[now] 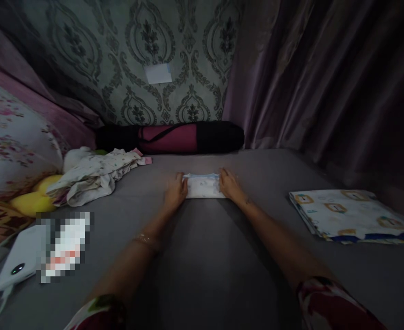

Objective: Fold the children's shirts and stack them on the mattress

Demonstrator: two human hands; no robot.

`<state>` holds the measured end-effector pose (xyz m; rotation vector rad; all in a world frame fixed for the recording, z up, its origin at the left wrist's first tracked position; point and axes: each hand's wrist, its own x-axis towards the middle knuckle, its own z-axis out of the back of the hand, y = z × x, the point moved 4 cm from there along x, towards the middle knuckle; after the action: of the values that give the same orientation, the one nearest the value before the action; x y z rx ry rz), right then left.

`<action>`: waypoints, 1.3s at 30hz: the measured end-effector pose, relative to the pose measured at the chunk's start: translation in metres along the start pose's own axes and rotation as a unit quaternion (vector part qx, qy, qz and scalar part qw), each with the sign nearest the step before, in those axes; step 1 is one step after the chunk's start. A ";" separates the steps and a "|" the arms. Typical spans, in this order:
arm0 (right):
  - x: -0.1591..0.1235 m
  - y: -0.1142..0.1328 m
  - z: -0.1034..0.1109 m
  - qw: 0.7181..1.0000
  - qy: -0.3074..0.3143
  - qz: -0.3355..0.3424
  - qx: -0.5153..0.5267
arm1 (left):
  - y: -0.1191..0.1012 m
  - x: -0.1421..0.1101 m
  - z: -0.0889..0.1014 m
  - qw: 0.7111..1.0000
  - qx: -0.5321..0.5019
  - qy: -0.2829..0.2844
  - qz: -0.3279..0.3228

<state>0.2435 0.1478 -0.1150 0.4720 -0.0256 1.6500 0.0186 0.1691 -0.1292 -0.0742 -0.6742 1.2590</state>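
A small white diaper (203,187) with a pale blue upper edge and faint print lies on the grey sheet, straight ahead of me. My left hand (176,190) grips its left end, fingers closed at the edge. At the opposite end, my right hand (230,184) pinches the right edge, thumb and fingers together. Both arms reach forward, and the diaper is spread sideways between the hands. The fingertips are partly hidden and the light is dim.
Off to the right is a folded patterned cloth (353,215). Crumpled baby clothes (99,176) and a yellow plush (33,204) are at left, near a white power bank (19,256) with a cable. A black and maroon long bag (169,138) lies along the patterned wall.
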 end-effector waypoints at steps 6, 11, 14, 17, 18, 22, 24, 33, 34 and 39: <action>-0.013 0.051 -0.022 0.986 0.087 0.141 0.003 | -0.035 -0.012 -0.023 0.985 0.079 0.131 -0.085; -0.013 0.051 -0.032 0.984 0.123 0.129 -0.013 | -0.032 -0.013 -0.031 0.973 0.138 0.170 -0.073; -0.013 0.047 -0.035 0.984 0.138 0.115 -0.014 | -0.029 -0.015 -0.032 0.969 0.151 0.189 -0.054; -0.015 0.046 -0.037 0.984 0.139 0.109 -0.013 | -0.029 -0.015 -0.032 0.967 0.154 0.201 -0.031; -0.015 0.045 -0.037 0.985 0.138 0.107 -0.013 | -0.029 -0.015 -0.031 0.966 0.151 0.209 -0.021; -0.014 0.044 -0.038 0.985 0.144 0.096 -0.013 | -0.026 -0.007 -0.030 0.954 0.120 0.273 0.023; -0.011 0.043 -0.039 0.983 0.160 0.092 -0.005 | -0.025 -0.003 -0.028 0.946 0.104 0.305 0.036; -0.011 0.049 -0.037 0.993 0.113 0.036 0.011 | -0.033 -0.009 -0.032 0.970 0.143 0.189 0.056; -0.012 0.050 -0.037 0.994 0.107 0.036 0.010 | -0.033 -0.010 -0.033 0.971 0.149 0.180 0.051; -0.012 0.048 -0.040 0.994 0.107 0.034 0.012 | -0.028 -0.010 -0.039 0.973 0.140 0.174 0.048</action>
<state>0.1868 0.1411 -0.1433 0.3129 0.1393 1.7617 0.0602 0.1626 -0.1534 -0.0922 -0.1886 1.3805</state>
